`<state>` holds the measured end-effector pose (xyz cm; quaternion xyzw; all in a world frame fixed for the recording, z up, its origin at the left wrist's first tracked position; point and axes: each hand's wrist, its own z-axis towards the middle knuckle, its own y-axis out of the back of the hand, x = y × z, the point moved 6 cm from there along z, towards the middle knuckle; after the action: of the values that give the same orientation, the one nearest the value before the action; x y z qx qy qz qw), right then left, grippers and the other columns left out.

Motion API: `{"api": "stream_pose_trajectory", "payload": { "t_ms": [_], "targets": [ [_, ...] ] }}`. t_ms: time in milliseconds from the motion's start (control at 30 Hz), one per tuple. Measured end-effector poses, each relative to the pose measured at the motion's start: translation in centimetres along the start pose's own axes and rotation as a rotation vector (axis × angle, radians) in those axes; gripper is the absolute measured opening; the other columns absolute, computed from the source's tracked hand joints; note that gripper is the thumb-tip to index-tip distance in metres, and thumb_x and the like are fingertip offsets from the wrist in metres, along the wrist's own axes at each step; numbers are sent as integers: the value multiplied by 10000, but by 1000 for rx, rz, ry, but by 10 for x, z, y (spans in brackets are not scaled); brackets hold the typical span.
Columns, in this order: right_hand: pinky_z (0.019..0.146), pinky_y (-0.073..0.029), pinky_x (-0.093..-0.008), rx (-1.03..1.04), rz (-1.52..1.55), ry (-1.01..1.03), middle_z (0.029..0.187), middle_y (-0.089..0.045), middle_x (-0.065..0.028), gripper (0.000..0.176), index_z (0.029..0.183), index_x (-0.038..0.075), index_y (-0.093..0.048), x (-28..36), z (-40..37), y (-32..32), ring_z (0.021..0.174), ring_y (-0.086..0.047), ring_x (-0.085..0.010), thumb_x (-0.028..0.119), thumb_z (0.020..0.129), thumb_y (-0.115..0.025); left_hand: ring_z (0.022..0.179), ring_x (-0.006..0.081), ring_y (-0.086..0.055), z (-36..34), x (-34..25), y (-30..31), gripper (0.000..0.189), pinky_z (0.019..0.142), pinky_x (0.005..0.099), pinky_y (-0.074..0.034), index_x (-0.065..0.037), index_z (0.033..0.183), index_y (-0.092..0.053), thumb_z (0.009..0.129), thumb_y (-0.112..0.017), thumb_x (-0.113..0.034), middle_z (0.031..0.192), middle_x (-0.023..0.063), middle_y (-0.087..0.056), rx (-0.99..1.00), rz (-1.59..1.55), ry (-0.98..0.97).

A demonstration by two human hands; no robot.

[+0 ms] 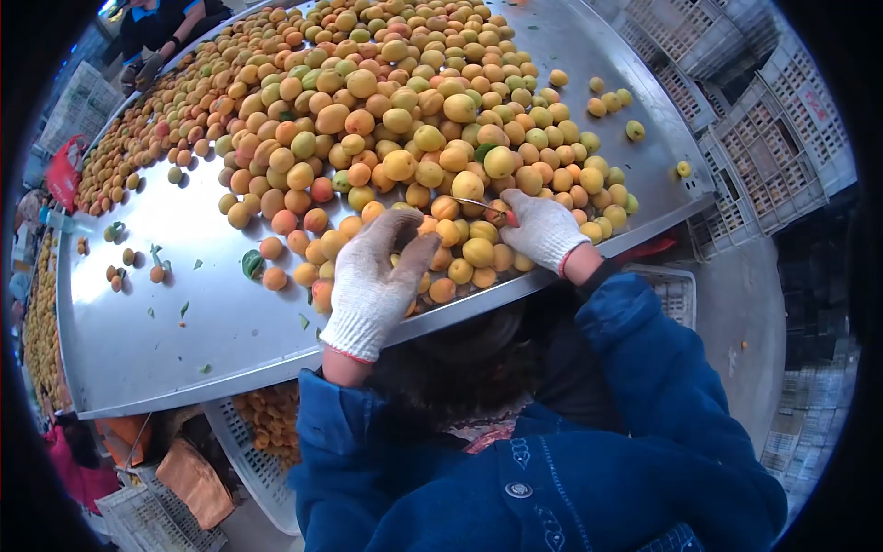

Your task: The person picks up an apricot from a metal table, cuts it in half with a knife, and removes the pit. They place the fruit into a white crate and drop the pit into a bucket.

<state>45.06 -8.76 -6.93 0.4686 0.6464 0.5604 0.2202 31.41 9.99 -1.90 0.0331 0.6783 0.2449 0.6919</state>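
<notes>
Both my hands wear white knit gloves and work at the near edge of a heap of apricots (398, 166). My left hand (375, 276) is curled, with fingers and thumb closed about an apricot (427, 224) that shows partly at the fingertips. In my right hand (544, 230) is a small knife (474, 201) with a red handle; its thin blade points left over the fruit, toward my left hand. Yellow and orange apricots lie close below and between the two hands.
The heap lies on a metal table (212, 340) with a raised rim. Loose leaves (252, 264) and stray apricots lie at left. Below stands a white crate (244, 455) beside apricot halves. More plastic crates (763, 138) are stacked at right. A person (170, 28) stands at the far left edge.
</notes>
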Motion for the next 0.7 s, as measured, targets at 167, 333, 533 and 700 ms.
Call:
{"api": "stream_pose_trajectory", "payload": {
  "t_ms": [167, 333, 533, 700],
  "targets": [
    [775, -522, -447, -83, 31, 8, 956, -676, -188, 341, 1098, 63, -576, 3, -6, 6, 900, -668, -348, 271, 832, -625, 834, 89, -592, -4, 5, -1, 226, 754, 223, -491, 21, 1118, -614, 922, -599, -91, 951, 35, -636, 41, -302, 54],
    [607, -502, -275, -209, 760, -23, 818, -662, -46, 531, 1265, 5, -551, 13, -35, 20, 720, -638, -117, 163, 789, -727, 806, 87, -581, -17, 32, -11, 243, 730, 220, -479, 11, 1122, -617, 932, -597, -139, 884, 27, -632, 30, -663, 184],
    [547, -454, -219, 7, 1093, -2, 809, -612, -15, 436, 1212, 39, -581, 108, -67, 21, 624, -560, -84, 86, 797, -709, 933, 132, -580, -27, 29, -9, 317, 813, 274, -478, 14, 1196, -566, 1002, -494, -226, 1010, 71, -631, 35, -822, 86],
    [828, -500, -283, -126, 860, 263, 1006, -612, -86, 490, 1304, 5, -488, 151, -69, 18, 908, -597, -154, 74, 848, -657, 936, 144, -572, -33, 39, 9, 349, 841, 281, -469, 14, 1197, -565, 1014, -467, -266, 1031, 83, -619, -135, -736, -63]
  ]
}}
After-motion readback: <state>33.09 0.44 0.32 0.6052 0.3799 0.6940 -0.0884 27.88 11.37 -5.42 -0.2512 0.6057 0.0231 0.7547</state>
